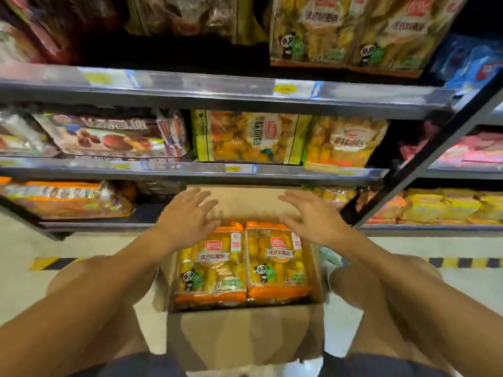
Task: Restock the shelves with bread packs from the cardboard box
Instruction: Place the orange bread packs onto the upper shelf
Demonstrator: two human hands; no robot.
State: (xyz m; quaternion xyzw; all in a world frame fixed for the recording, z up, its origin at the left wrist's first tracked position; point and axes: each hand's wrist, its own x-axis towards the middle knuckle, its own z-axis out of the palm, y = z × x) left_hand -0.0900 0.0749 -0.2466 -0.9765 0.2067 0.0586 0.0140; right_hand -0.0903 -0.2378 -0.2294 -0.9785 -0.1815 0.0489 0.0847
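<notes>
An open cardboard box point(245, 333) stands on the floor between my knees, its far flap raised. Inside lie two orange and yellow bread packs with a panda print, the left pack point(211, 268) and the right pack point(276, 263), side by side. My left hand point(187, 216) hovers over the far left corner of the box with fingers spread and straight, holding nothing. My right hand point(313, 216) hovers over the far right corner, fingers also spread and empty. Matching panda bread packs point(345, 31) stand on the top shelf at the right.
Metal shelves point(206, 91) face me, filled with other bread bags in several rows. A dark gap point(174, 53) shows on the top shelf left of the panda packs. A slanted shelf post point(424, 159) stands at the right. Yellow and black tape point(462, 262) marks the floor.
</notes>
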